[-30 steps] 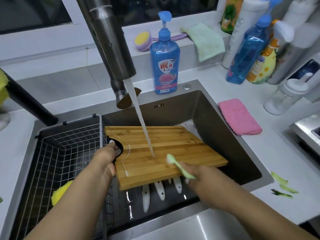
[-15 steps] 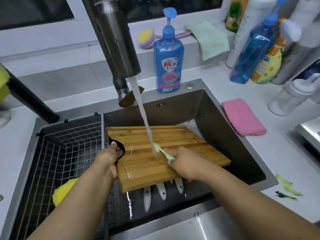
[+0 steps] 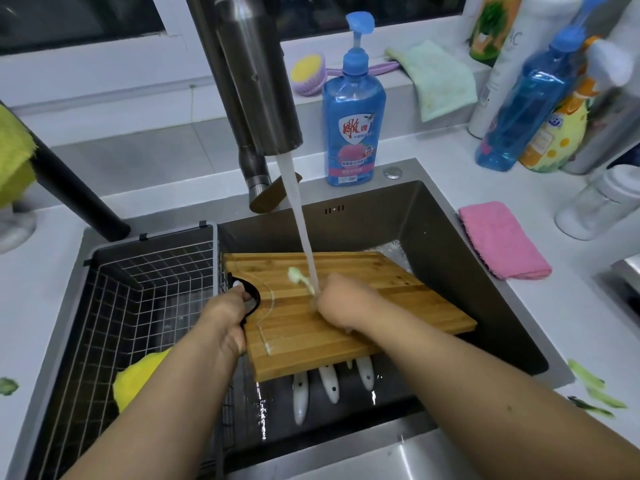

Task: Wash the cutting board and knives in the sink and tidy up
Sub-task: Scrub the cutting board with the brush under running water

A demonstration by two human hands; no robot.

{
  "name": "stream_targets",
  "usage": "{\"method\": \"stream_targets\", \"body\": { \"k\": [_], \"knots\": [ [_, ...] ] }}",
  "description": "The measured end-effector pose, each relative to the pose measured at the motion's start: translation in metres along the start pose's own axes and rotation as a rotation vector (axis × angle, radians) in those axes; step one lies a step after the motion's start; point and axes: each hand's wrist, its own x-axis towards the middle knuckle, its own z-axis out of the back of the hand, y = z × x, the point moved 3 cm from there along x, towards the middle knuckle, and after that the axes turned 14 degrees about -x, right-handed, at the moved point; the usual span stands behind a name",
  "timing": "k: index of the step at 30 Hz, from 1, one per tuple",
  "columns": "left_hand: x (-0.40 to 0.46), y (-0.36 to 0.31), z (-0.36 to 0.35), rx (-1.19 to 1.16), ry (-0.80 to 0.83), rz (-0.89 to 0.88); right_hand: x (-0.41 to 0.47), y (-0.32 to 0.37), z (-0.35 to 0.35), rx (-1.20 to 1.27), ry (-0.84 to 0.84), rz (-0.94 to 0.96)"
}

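Three white knife handles (image 3: 331, 384) poke out from under the board (image 3: 363, 306), their blades hidden beneath it. The board lies tilted across the sink (image 3: 450, 244), its near edge toward six o'clock. The left hand (image 3: 227, 315) grips the board by the black handle hole at its nine o'clock end, fingers curled over the edge and a thumb tip showing in the hole. The right hand (image 3: 341, 303) sits on the board's middle, closed round a pale green brush (image 3: 300, 278) whose head points toward eleven o'clock; the handle is lost inside the fist, so it may be a toothbrush, though the blur makes that hard to say. Water from the tap (image 3: 256, 98) falls onto the board right at that hand. At nine o'clock a wire basket (image 3: 145, 289) fills the sink's left side, with a yellow sponge (image 3: 138, 379) half covered by the left forearm. Behind the sink at twelve o'clock stands a blue soap bottle (image 3: 353, 112). A pink cloth (image 3: 502, 240) lies on the counter at three o'clock, and more bottles (image 3: 526, 109) at two o'clock are cut off by the frame. Green peelings (image 3: 592, 389) lie at four o'clock.
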Motion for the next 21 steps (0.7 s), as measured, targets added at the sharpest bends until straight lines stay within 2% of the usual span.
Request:
{"method": "stream_targets", "body": {
  "k": [2, 4, 8, 11, 15, 18, 21],
  "knots": [
    [0.002, 0.001, 0.0, 0.011, -0.004, 0.0, 0.005, -0.016, 0.008, -0.056, -0.019, -0.076],
    [0.006, 0.002, 0.002, 0.016, -0.002, -0.008, -0.004, -0.023, 0.01, -0.07, 0.008, -0.066],
    [0.012, 0.008, 0.004, -0.008, 0.004, -0.017, -0.035, 0.008, -0.004, 0.024, 0.07, 0.168],
    [0.013, 0.014, 0.006, -0.007, 0.014, -0.018, -0.008, 0.029, -0.012, 0.023, -0.004, 0.247],
    [0.012, 0.018, 0.007, 0.012, 0.039, -0.033, 0.047, 0.005, -0.011, 0.032, -0.035, 0.068],
    [0.015, 0.016, 0.013, 0.029, 0.044, -0.073, 0.053, -0.032, -0.009, -0.009, -0.06, -0.092],
    [0.019, 0.013, 0.017, 0.059, 0.039, -0.119, 0.028, -0.042, -0.015, 0.014, -0.045, -0.105]
  ]
}}
